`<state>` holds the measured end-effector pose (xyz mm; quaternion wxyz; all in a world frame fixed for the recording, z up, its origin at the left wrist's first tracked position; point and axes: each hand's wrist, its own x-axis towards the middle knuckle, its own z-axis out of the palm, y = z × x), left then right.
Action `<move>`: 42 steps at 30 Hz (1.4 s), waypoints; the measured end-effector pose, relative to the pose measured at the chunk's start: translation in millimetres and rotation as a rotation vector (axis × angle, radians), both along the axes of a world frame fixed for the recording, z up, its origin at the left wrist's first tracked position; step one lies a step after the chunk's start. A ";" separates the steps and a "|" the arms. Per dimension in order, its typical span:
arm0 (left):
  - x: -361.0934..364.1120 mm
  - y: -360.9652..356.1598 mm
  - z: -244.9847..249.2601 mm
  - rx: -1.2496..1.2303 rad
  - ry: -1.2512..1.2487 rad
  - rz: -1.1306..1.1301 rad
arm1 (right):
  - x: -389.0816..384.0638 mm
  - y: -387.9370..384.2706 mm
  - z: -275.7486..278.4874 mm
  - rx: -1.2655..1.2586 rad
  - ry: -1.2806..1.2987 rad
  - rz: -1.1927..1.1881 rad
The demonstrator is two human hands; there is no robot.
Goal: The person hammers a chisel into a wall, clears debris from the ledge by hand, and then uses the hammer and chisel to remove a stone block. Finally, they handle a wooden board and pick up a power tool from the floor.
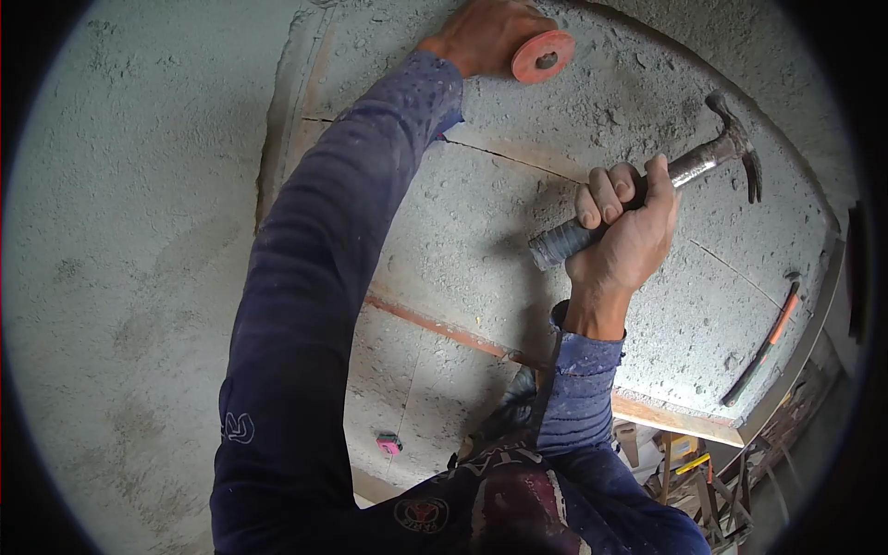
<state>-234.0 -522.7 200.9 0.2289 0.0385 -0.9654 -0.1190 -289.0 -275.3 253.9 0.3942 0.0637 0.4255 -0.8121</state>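
My left hand (486, 37) is at the top of the view, its fingers closed around a chisel with a round red hand guard (529, 61). The chisel's dark butt end shows in the middle of the guard; its blade is hidden. A claw hammer (696, 165) is in my right hand (629, 236), with my fingers wrapped round its dark, ribbed grip. Its metal head is raised to the upper right, apart from the chisel. Behind both hands lies a rough grey concrete surface (472, 222) with a thin dark line across it.
A long tool with an orange and dark handle (772, 342) lies at the right edge of the slab. Lower left of my body is a small pink object (388, 444). A reddish strip (435, 324) crosses the concrete. Wood pieces and clutter (726, 490) fill the lower right.
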 end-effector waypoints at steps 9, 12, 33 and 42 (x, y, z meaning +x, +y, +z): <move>9.5 -5.8 2.4 -0.138 -0.152 0.106 | 4.2 -1.1 9.3 -0.176 0.034 -0.163; 6.9 -16.7 -1.5 -0.097 -0.158 0.090 | 2.0 -2.1 12.4 -0.196 0.047 -0.217; -8.7 -22.2 0.5 -0.205 -0.179 0.258 | 43.1 -45.1 -13.9 0.094 0.023 0.270; -12.0 -20.2 7.8 -0.151 -0.273 0.232 | 64.2 -39.5 -10.6 0.056 -0.016 0.370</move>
